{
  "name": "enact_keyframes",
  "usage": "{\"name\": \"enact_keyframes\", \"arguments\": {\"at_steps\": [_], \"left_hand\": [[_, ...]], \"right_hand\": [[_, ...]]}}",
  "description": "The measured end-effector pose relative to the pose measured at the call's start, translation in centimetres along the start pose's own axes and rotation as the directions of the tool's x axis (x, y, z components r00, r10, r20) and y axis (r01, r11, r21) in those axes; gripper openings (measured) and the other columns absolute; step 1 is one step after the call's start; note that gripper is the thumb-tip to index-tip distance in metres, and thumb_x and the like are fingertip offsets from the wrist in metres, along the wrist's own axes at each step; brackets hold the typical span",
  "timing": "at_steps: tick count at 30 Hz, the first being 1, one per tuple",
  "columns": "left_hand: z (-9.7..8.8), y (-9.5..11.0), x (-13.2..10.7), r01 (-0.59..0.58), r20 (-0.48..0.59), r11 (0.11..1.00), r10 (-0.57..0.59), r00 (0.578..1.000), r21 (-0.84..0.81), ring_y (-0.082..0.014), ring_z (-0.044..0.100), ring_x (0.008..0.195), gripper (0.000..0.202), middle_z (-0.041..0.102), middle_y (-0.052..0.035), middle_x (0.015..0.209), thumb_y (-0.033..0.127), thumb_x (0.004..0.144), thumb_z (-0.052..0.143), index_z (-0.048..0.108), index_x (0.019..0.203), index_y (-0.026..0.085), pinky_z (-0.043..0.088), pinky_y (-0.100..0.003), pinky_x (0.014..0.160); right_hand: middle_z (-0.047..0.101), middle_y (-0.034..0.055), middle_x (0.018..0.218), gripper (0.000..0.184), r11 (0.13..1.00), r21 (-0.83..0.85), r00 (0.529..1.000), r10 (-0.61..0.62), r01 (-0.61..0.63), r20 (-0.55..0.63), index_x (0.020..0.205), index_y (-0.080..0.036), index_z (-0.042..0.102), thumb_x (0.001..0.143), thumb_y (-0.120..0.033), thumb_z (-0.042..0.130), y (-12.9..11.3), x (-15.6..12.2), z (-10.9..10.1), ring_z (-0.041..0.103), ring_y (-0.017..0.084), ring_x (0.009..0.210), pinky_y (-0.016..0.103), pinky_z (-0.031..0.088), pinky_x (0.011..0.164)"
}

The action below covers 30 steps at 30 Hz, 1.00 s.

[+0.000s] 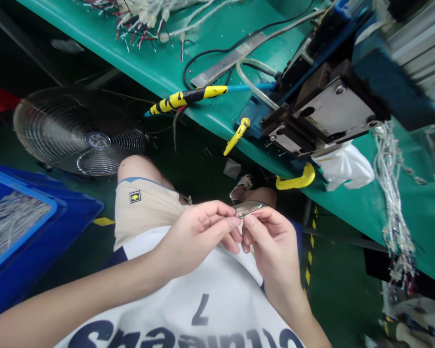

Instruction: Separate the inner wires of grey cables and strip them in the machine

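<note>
Above my lap, my left hand point(199, 232) and my right hand point(275, 237) meet with their fingertips almost touching. A small, thin, shiny silver-grey piece point(253, 211) runs between them; whether it is a wire end or a tool, I cannot tell. My right thumb and index finger pinch it. At its other end, my left thumb and index finger are closed near a short dark strand. The fingers hide much of what is held.
A machine press point(333, 106) with yellow handles point(299, 178) stands on the green table point(217, 118). Bundles of cables point(391, 188) hang at its right; more wires point(145, 19) lie at the back. Left are a floor fan point(97, 140) and a blue bin point(58, 232) with cables.
</note>
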State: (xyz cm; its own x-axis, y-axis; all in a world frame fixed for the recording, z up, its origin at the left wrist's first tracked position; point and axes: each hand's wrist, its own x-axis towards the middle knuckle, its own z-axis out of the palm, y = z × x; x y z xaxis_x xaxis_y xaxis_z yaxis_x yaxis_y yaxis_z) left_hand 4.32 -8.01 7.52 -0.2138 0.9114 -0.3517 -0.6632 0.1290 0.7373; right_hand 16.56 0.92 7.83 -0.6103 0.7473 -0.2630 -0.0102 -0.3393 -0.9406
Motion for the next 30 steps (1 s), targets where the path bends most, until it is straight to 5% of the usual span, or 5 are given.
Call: {"name": "enact_keyframes", "arguments": {"at_steps": [6, 13, 21, 30], "left_hand": [[0.2, -0.2, -0.2, 0.004, -0.041, 0.999, -0.002, 0.999, 0.049, -0.0124, 0.067, 0.060, 0.011, 0.070, -0.0001, 0.066, 0.022, 0.089, 0.059, 0.057, 0.081, 0.016, 0.055, -0.023, 0.059], [0.2, -0.7, -0.3, -0.040, -0.114, 0.992, 0.054, 0.992, 0.124, -0.0048, 0.049, 0.042, 0.012, 0.058, 0.0058, 0.064, 0.025, 0.090, 0.057, 0.055, 0.081, 0.017, 0.043, -0.016, 0.038], [0.2, -0.9, -0.3, -0.098, -0.165, 0.994, 0.104, 0.981, 0.040, -0.0067, 0.054, 0.046, 0.012, 0.057, 0.0056, 0.064, 0.026, 0.089, 0.061, 0.059, 0.081, 0.018, 0.051, -0.020, 0.043], [0.6, -0.5, -0.3, -0.072, -0.149, 0.997, 0.076, 0.986, 0.030, -0.0077, 0.054, 0.046, 0.011, 0.057, 0.0055, 0.054, 0.021, 0.085, 0.064, 0.062, 0.076, 0.017, 0.052, -0.018, 0.045]], "right_hand": [[0.059, -0.0056, 0.057, 0.008, 1.000, 0.029, 0.999, 0.001, 0.001, -0.049, 0.077, -0.020, 0.066, 0.081, -0.019, 0.073, 0.4, -0.3, 0.5, 0.051, 0.007, 0.042, 0.016, 0.044, 0.037], [0.061, -0.0044, 0.063, 0.007, 1.000, 0.021, 0.999, -0.006, 0.007, -0.052, 0.079, -0.020, 0.065, 0.084, -0.019, 0.070, 0.7, -0.4, 0.8, 0.050, 0.007, 0.042, 0.019, 0.042, 0.038], [0.065, -0.0017, 0.076, 0.012, 0.999, 0.043, 1.000, -0.010, 0.011, -0.024, 0.072, -0.019, 0.065, 0.084, -0.019, 0.069, 0.7, -0.6, 0.9, 0.052, 0.007, 0.043, 0.021, 0.041, 0.040], [0.064, -0.0018, 0.067, 0.006, 1.000, 0.004, 0.997, 0.002, -0.002, -0.073, 0.078, -0.021, 0.067, 0.082, -0.023, 0.072, 0.7, -0.7, 1.1, 0.051, 0.010, 0.045, 0.022, 0.042, 0.041]]}}
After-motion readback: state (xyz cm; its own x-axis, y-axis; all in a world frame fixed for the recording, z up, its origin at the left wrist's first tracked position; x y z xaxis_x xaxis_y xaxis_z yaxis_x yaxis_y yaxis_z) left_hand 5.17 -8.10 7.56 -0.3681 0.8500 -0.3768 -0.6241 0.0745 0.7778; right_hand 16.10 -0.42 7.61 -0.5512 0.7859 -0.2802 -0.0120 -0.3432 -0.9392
